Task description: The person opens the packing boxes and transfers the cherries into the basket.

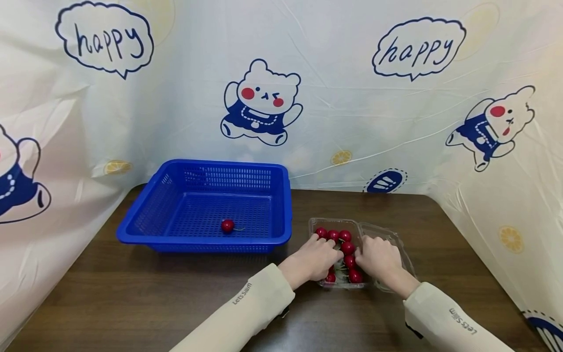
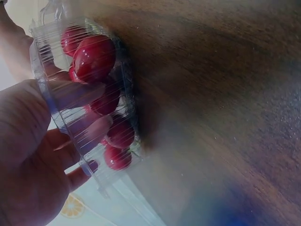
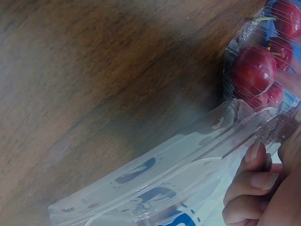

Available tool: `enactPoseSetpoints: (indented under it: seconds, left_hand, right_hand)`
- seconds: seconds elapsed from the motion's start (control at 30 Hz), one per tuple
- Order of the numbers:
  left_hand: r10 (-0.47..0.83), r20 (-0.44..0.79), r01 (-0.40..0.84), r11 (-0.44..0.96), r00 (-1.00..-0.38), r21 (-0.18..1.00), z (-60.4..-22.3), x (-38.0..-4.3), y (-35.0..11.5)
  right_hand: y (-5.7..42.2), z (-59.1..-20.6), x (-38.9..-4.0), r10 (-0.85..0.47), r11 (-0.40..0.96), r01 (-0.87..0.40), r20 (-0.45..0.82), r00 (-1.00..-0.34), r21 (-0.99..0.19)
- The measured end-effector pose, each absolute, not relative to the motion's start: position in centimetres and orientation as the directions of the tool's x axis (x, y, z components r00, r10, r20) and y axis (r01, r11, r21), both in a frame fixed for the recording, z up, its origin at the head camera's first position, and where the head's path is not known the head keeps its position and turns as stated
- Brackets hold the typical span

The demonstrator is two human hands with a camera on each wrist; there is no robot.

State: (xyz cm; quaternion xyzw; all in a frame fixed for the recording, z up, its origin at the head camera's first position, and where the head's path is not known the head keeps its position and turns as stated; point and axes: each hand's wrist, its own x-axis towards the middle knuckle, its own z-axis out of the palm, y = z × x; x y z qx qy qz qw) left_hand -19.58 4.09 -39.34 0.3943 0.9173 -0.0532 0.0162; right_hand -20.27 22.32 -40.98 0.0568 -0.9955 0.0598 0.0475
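A clear plastic clamshell box (image 1: 347, 285) lies with its lid (image 1: 391, 232) folded open to the right. Several red cherries (image 1: 347, 248) are in it. My left hand (image 1: 313, 258) reaches over the left rim into the box. Through the wall in the left wrist view, its thumb and fingers (image 2: 96, 129) show spread among the cherries (image 2: 94, 57). My right hand (image 1: 380, 256) grips the box's right edge by the hinge. In the right wrist view its curled fingers (image 3: 256, 183) hold beside the lid (image 3: 160, 176).
To the left of the box stands a blue plastic basket (image 1: 281, 239) with slotted walls. One cherry (image 1: 227, 226) with a stem lies inside it. A printed curtain (image 1: 334, 98) hangs behind and around the brown wooden table (image 1: 154, 293).
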Motion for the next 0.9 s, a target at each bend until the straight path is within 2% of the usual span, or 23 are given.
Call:
enactPoseSetpoints:
  seconds: [0.6, 0.9]
  left_hand:
    - [0.724, -0.141, 0.734, 0.677, -0.676, -0.042, -39.62, -19.93, 4.59]
    - [0.725, -0.111, 0.731, 0.682, -0.679, -0.012, -39.83, -20.06, 4.63]
  right_hand:
    - [22.08, -40.85, -20.32, -0.106, 0.986, -0.116, 0.081, -0.991, -0.121]
    - [22.19, -40.89, -20.26, -0.097, 0.988, -0.105, 0.073, -0.993, -0.116]
